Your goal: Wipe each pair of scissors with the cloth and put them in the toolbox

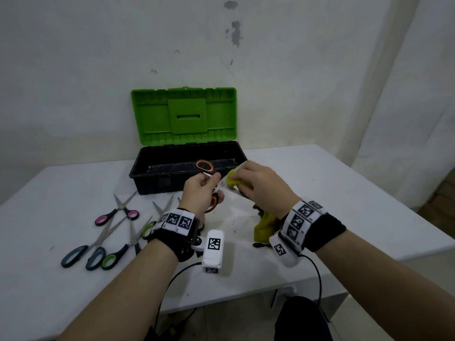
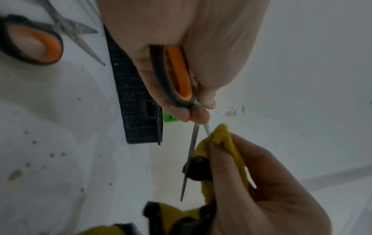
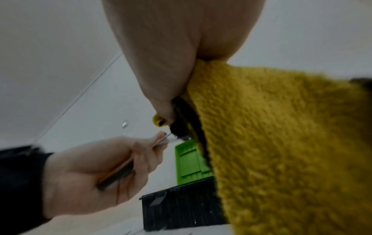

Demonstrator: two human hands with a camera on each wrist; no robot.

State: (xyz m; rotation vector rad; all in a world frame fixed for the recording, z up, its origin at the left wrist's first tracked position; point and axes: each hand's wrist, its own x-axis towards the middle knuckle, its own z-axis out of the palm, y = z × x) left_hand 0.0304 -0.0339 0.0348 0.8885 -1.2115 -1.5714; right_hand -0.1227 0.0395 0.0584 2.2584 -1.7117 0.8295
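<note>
Wiping: right hand (image 1: 258,183) pinches yellow cloth (image 2: 223,143) around 1 blade.
Left hand (image 1: 202,190): fingers clamped on orange-handled scissors (image 2: 173,76), held near the toolbox (image 1: 187,166).
Handling: light, stiff, sharp; hold by handle loops.

A white table (image 1: 344,193) stands against the wall, and its top shows small dark specks. At the back of it sits a black toolbox (image 1: 157,178) with its green lid (image 1: 183,115) standing open. On the left part lie several pairs of scissors, apart from the box: one with pink handles (image 1: 118,212), one with grey-blue handles (image 1: 86,252) and one with green handles (image 1: 118,252), the last two side by side and crossing each other.
</note>
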